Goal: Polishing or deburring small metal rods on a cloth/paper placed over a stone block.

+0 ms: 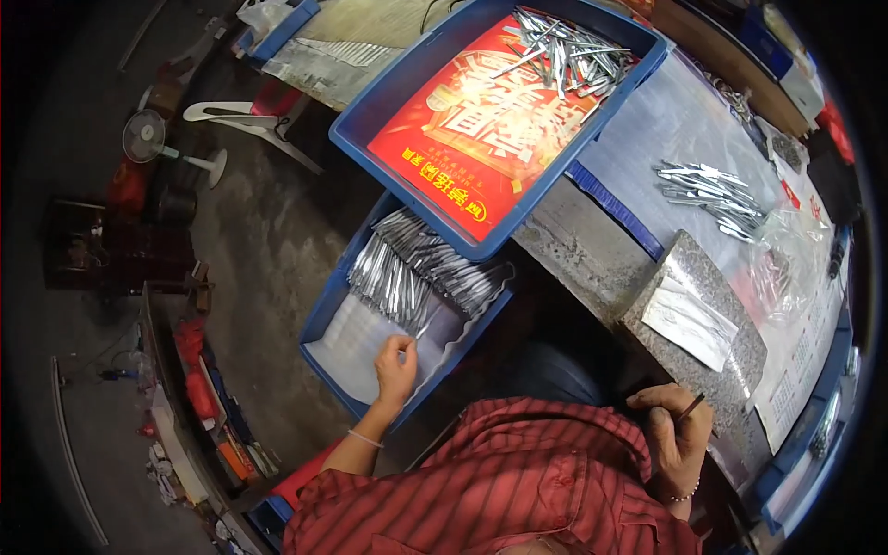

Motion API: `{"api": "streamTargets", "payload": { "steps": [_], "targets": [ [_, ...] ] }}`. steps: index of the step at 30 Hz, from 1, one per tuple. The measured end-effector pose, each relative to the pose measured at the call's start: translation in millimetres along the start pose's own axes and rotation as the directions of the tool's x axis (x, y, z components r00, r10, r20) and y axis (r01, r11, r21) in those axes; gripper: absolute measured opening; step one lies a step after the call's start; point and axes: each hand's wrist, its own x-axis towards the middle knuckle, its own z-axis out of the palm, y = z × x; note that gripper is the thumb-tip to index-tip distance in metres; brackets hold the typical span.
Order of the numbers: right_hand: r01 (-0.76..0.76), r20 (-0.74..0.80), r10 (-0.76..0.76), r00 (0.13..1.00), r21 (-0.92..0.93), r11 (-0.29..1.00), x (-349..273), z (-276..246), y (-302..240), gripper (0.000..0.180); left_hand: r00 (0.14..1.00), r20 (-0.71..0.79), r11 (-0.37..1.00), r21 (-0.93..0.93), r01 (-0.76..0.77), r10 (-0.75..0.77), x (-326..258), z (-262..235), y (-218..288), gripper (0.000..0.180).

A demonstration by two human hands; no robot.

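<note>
My left hand (396, 370) is over the near end of the lower blue tray (324, 319), its fingers pinched on a slim shiny metal piece (425, 326). Beyond it, rows of similar slim metal pieces (393, 282) lie packed side by side on a pale liner (356, 347). My right hand (680, 430) is by the bench's near edge, closed round a thin dark stick (692, 406). Next to it, a crumpled white paper (689, 322) lies on a speckled stone block (638, 313). The kind of metal piece is too small to tell.
An upper blue tray (365, 166) with a red printed sheet (444, 139) and a heap of metal pieces (573, 55) overhangs the lower tray's far end. Another metal pile (710, 197) lies on the bench, near clear plastic bags (786, 254). A fan (145, 136) stands at left.
</note>
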Motion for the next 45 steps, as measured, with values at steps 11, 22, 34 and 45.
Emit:
{"api": "streamTargets", "payload": {
  "steps": [11,22,34,45],
  "targets": [
    [0.064,0.177,-0.038,0.984,-0.144,0.987,4,-13,17,0.011,0.973,0.133,0.958,0.195,-0.211,0.187,24,12,2,0.005],
    [0.171,0.225,-0.156,0.962,-0.051,0.984,-10,-26,34,0.013,0.643,0.210,0.646,-0.497,-0.579,0.737,92,-1,326,0.013],
    [0.007,0.111,0.003,0.994,-0.087,0.996,-66,-44,45,0.020,0.524,0.591,0.693,-0.087,-0.716,0.614,230,231,466,0.020],
    [-0.018,-0.201,0.093,0.975,0.345,0.938,-57,-67,35,0.018,0.534,0.124,0.528,-0.442,-0.725,0.837,142,117,431,0.006]
  ]
}}
